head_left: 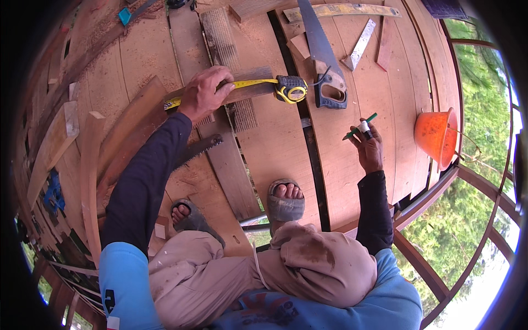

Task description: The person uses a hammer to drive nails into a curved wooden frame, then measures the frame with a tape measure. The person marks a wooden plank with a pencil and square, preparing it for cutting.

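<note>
A tape measure (291, 89), black and yellow, rests at the right end of a short wooden board (247, 83). Its yellow blade (254, 82) is drawn out leftward along the board. My left hand (208, 91) is closed over the blade and board, fingers curled, hiding part of both. To the right, above the planks, my right hand (368, 148) grips a slim green pencil (372, 117). Between the same fingers is a small white and black cylindrical piece (364, 128), whose kind I cannot make out.
A handsaw (320, 44) lies beyond the tape measure, near a metal square (360, 44) and a worn level-like bar (341, 10). Another saw blade (198, 151) is near my left forearm. An orange bucket (436, 135) stands by the right railing. Gaps run between planks.
</note>
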The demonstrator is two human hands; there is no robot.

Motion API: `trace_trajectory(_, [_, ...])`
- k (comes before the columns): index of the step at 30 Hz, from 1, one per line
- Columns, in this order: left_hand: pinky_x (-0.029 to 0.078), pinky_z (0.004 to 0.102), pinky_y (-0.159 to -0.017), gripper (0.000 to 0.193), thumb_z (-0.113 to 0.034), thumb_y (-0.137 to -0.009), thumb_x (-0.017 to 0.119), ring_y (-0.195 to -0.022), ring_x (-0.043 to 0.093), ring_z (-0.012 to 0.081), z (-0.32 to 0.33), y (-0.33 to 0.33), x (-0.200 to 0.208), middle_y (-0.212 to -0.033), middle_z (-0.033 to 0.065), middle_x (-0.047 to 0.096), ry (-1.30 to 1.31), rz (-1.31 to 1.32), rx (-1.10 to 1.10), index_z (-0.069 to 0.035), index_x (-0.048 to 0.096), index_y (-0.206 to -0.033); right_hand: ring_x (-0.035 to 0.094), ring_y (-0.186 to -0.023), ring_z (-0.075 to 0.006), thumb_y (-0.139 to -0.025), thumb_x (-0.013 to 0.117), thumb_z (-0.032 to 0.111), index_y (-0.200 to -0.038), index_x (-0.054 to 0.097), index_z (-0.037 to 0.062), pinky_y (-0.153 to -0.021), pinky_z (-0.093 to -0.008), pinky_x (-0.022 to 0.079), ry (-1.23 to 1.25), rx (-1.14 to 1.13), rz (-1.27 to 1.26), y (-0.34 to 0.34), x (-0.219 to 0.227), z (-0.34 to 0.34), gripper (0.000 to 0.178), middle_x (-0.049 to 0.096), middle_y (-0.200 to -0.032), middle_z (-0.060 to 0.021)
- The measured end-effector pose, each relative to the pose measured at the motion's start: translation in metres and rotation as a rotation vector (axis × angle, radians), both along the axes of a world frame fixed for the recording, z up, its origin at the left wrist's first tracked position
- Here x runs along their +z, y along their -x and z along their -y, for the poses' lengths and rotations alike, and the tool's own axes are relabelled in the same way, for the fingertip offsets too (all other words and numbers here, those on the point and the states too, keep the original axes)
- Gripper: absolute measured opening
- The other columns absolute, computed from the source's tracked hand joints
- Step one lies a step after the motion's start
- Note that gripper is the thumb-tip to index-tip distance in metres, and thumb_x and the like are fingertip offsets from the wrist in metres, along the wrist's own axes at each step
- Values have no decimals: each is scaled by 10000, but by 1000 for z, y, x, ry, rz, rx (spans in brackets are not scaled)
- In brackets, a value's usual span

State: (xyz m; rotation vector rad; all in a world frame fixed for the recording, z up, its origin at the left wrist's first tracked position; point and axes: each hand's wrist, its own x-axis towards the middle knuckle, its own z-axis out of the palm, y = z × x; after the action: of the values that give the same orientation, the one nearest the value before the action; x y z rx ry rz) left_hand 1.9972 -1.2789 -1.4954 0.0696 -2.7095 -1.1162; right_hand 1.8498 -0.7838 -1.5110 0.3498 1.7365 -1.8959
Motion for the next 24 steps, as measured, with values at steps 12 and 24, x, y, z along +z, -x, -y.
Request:
trace_trajectory(12, [483,487,-866,180,-280,-816,704,-957,667,325,-12,-1,-17,-929,117,686,91,-5,106,-108,682,-866,598,-902,-135,-1041,581,206,-1433,535,31,-788,-276,500,273,262,-30,2,-26,108,432,652,-1103,-41])
trace_trajectory(24, [463,477,-878,162,-263,-821,721,-972,669,322,-4,-7,-11,-918,113,701,27,31,117,-119,695,-892,533,-697,-76,-1008,639,420,-1423,530,41,-592,-234,437,278,573,-158,-28,42,262,572,663,-1020,-23])
